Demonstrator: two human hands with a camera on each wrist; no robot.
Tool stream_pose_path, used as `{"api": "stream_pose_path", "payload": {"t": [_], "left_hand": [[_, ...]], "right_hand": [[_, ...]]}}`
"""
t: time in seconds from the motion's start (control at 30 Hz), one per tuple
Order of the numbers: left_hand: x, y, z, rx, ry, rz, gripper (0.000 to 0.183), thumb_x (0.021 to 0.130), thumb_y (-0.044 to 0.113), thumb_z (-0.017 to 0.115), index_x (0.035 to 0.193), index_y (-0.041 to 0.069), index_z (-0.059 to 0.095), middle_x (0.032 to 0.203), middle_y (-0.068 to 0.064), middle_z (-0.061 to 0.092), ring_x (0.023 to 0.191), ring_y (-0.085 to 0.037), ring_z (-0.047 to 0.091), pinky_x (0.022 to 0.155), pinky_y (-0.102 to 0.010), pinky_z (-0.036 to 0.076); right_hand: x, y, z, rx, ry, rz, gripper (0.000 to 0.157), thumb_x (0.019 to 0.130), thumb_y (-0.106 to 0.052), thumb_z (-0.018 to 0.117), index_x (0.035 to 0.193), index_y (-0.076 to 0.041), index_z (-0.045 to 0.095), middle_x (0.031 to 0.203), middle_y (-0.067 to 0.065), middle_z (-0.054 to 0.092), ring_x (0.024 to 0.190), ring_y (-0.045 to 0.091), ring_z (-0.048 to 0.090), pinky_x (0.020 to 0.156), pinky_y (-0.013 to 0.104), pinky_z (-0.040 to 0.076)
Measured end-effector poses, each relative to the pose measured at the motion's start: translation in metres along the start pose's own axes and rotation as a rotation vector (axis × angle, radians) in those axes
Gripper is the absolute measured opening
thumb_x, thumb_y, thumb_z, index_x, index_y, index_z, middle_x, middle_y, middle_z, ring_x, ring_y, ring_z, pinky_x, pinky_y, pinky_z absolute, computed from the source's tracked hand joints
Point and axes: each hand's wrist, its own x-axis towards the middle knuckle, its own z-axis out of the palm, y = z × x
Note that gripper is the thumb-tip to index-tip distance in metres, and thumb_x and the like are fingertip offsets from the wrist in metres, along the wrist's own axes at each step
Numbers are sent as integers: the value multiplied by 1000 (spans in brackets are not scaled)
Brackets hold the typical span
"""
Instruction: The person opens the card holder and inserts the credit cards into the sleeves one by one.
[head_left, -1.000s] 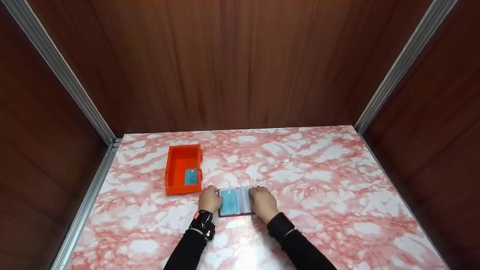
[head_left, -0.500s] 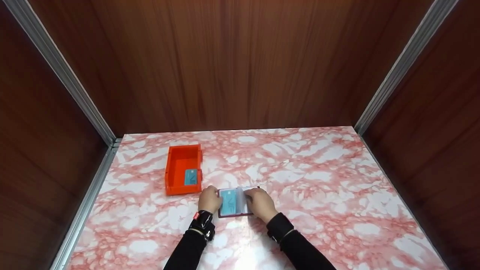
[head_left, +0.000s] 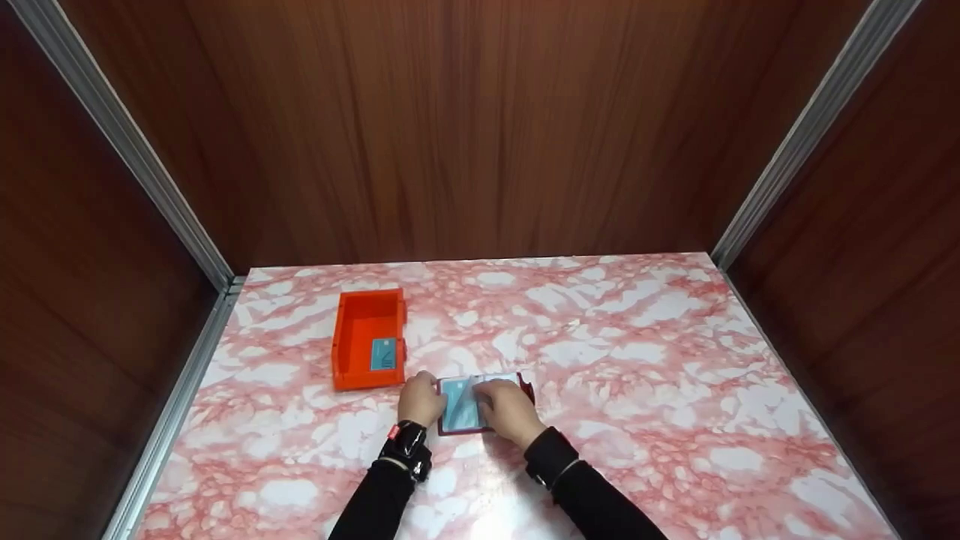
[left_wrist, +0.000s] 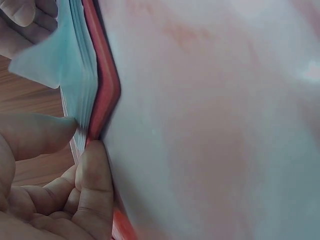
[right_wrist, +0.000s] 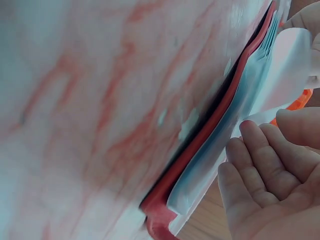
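Note:
A red-covered card holder (head_left: pixel 501 376) with clear plastic sleeves lies open on the table. A teal card (head_left: pixel 454 401) shows in its left-hand sleeve. My left hand (head_left: pixel 421 397) pinches the holder's left edge, the thumb (left_wrist: pixel 45 132) on the stacked sleeves and a finger (left_wrist: pixel 95 165) against the red cover. One loose sleeve (right_wrist: pixel 286 70) stands up from the stack, leaning to the left. My right hand (head_left: pixel 511 409) is over the middle of the holder, its fingers (right_wrist: pixel 262 160) extended at that sleeve and its thumb apart from them.
An orange bin (head_left: pixel 339 337) stands behind and left of the holder, with another teal card (head_left: pixel 383 354) inside near its front right corner. The red-and-white marbled table (head_left: pixel 637 360) is bounded by brown wood-grain panels (head_left: pixel 465 135) and metal corner rails (head_left: pixel 172 202).
My right hand has moved left across the holder, turning a clear sleeve over toward the left side. The holder's right edge and red strap now show. My left hand has kept its place.

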Motion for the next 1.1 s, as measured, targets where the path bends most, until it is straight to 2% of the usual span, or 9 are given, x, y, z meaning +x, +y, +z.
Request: {"api": "stream_pose_path", "payload": {"t": [0.27,0.53,0.77,0.9,1.1], "left_hand": [[0,0,0,-1,-5,2,23,71,3,74,90,-6,64,77,-13,62,76,-36,62,72,-49,50],[0,-1,0,-25,-17,-16,25,71,2,74,93,-7,65,81,-16,64,78,-36,62,74,-49,51],[1,0,-3,2,-20,8,23,71,1,74,91,-7,65,81,-16,64,80,-39,62,76,-50,50],[0,1,-4,3,-37,-2,23,72,2,74,91,-7,65,81,-16,64,80,-39,63,76,-50,50],[-1,0,-5,-11,-25,21,22,71,2,73,90,-7,65,81,-17,66,79,-39,64,75,-50,51]], "right_hand": [[2,-4,3,39,-19,-2,27,88,-2,67,115,2,68,109,16,68,106,33,63,95,43,47],[5,-6,6,24,-20,-13,27,87,0,67,114,2,69,109,15,69,106,32,64,95,43,47],[6,-6,7,26,-20,-33,29,85,3,68,114,3,68,109,16,69,106,33,63,94,44,48],[7,-7,8,25,-18,-36,30,85,2,68,115,4,67,110,17,69,106,34,63,95,43,48],[9,-8,7,45,-21,-29,33,85,3,68,119,5,65,112,19,68,108,35,63,96,44,47]]}}
